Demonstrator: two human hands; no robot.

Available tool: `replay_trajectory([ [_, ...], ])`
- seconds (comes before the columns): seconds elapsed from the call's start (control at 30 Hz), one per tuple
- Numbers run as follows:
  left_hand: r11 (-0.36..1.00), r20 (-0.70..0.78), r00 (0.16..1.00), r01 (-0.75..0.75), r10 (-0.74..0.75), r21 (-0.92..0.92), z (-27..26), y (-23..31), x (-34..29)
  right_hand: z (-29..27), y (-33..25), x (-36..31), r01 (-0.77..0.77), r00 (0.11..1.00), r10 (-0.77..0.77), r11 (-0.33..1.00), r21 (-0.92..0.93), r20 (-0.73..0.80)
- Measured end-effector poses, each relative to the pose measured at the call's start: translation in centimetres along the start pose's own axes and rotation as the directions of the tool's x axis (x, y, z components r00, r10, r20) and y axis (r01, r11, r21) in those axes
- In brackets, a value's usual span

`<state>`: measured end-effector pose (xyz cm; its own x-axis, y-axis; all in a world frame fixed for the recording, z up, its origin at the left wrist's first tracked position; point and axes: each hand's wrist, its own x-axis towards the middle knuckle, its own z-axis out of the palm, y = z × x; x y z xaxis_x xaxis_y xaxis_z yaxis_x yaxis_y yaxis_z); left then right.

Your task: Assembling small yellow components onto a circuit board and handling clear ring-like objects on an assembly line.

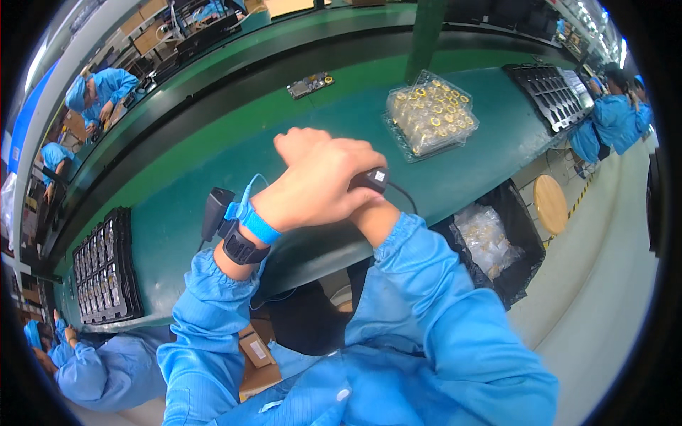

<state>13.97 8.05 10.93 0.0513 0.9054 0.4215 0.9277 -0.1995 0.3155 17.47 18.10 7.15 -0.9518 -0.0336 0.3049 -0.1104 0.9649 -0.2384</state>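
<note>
I see left hand (323,177) clamped on black module (372,180) | right hand (300,142) grip: cannot tell | module likely light, stiff; I'd pinch its sides, clear of cable (407,194)

The left hand (323,177) hides most of the right hand (298,144), so how the right fingers lie cannot be told. Only one end of the black box (376,179) shows past the left hand's grip, and its cord (403,193) goes out of sight at the right sleeve (455,298). That sleeve covers part of the bin (524,273) and runs off the lower edge. Parts on the board (310,85) are too small to tell.
</note>
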Motion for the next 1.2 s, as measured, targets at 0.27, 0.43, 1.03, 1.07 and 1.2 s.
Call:
replay_trajectory([
  [0.27,0.952,0.019,0.975,-0.213,0.222,-0.221,-2.8,7.6,1.8,-5.2,-2.6,-1.6,-0.084,0.976,0.109,0.987,0.137,-0.19],
  [0.43,0.954,-0.071,0.966,-0.257,0.249,-0.153,-2.3,8.0,1.0,-4.1,-2.1,-0.6,0.143,0.971,-0.145,0.989,-0.02,-0.191],
  [1.03,0.984,0.009,0.989,-0.143,0.145,-0.102,-1.7,5.6,1.7,-0.7,0.1,2.1,0.299,0.913,-0.318,0.948,-0.111,-0.256],
  [1.07,0.986,0.004,0.99,-0.136,0.137,-0.099,-2.0,5.6,1.7,-0.7,-0.1,2.2,0.307,0.912,-0.323,0.946,-0.1,-0.255],
  [1.2,0.997,0.005,0.998,-0.055,0.056,-0.052,-2.6,6.2,1.3,-0.4,-0.9,2.9,0.356,0.9,-0.358,0.933,-0.054,-0.249],
])
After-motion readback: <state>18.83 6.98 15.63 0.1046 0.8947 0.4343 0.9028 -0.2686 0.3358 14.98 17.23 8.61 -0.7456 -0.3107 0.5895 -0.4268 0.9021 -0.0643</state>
